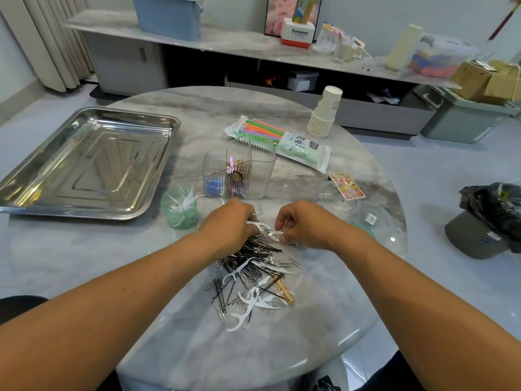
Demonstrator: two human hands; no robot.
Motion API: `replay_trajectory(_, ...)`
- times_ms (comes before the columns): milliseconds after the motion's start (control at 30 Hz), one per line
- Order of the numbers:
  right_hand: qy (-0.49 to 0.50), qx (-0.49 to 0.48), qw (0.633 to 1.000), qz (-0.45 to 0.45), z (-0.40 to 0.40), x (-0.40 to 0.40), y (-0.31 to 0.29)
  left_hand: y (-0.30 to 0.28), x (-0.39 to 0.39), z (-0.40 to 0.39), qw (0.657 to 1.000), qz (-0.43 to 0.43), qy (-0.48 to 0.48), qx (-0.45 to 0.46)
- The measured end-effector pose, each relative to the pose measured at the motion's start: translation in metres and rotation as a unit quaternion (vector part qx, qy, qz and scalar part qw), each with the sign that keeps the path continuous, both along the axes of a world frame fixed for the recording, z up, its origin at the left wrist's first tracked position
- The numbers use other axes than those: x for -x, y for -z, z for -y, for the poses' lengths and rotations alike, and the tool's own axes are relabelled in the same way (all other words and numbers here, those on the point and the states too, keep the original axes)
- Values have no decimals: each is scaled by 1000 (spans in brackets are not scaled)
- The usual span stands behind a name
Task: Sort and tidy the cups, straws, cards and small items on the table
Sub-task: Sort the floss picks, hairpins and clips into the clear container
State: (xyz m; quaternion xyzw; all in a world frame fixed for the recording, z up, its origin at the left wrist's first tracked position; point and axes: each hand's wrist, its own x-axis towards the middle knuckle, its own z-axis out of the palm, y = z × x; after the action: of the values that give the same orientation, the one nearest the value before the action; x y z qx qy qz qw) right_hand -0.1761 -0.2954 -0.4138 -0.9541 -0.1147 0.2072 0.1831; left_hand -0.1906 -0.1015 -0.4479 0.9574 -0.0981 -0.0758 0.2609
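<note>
A mixed pile of black hairpins, paper clips and white floss picks lies on the round marble table. My left hand reaches into the far end of the pile and holds white floss picks. My right hand pinches a white floss pick beside it. A clear divided organiser stands just beyond my hands. A green cup with floss picks sits to its left. A pack of coloured straws, a stack of paper cups and a card deck lie farther back.
A large steel tray sits at the table's left. Clear plastic lids lie at the right near the card deck. A grey cap and a black bag are off the table's right edge. A cluttered shelf runs behind.
</note>
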Motion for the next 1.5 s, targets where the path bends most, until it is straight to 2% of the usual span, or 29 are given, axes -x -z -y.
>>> replay_trajectory(233, 55, -60, 997, -12, 17, -11, -21, -8, -2, -11, 990, -76, -12, 116)
replay_trajectory(367, 42, -97, 993, 45, 20, -11, -34, -12, 2, -10, 956, -162, -58, 238)
replay_trajectory(500, 33, -139, 985, 101, 17, -8, -37, -21, 6, -11, 941, -232, -68, 238)
replay_trajectory(600, 20, -129, 985, 109, 14, -5, -37, -27, 10, -11, 949, -234, -77, 196)
replay_trajectory(667, -11, -75, 992, 101, 13, -2, -40, -31, 11, -12, 948, -238, -87, 195)
replay_trajectory(733, -79, 54, 985, 143, 10, 1, -45, -36, 12, -13, 940, -253, -89, 212)
replay_trajectory(833, -171, 248, 921, 246, 3, 7, -47, -38, 10, -16, 927, -265, -106, 245)
replay_trajectory(933, -185, 306, 890, 284, -6, 12, -48, -36, 8, -19, 891, -299, -145, 310)
replay_trajectory(1067, -195, 250, 882, 349, -5, 8, -57, -36, 6, -21, 806, -378, -164, 425)
replay_trajectory(1267, -224, 121, 867, 428, -3, 7, -56, -39, 6, -28, 780, -402, -161, 452)
replay_trajectory(1367, -221, 8, 853, 474, -2, 6, -57, -41, 8, -28, 752, -397, -171, 498)
replay_trajectory(1500, -207, -141, 841, 479, -11, 12, -55, -45, 12, -26, 711, -409, -155, 551)
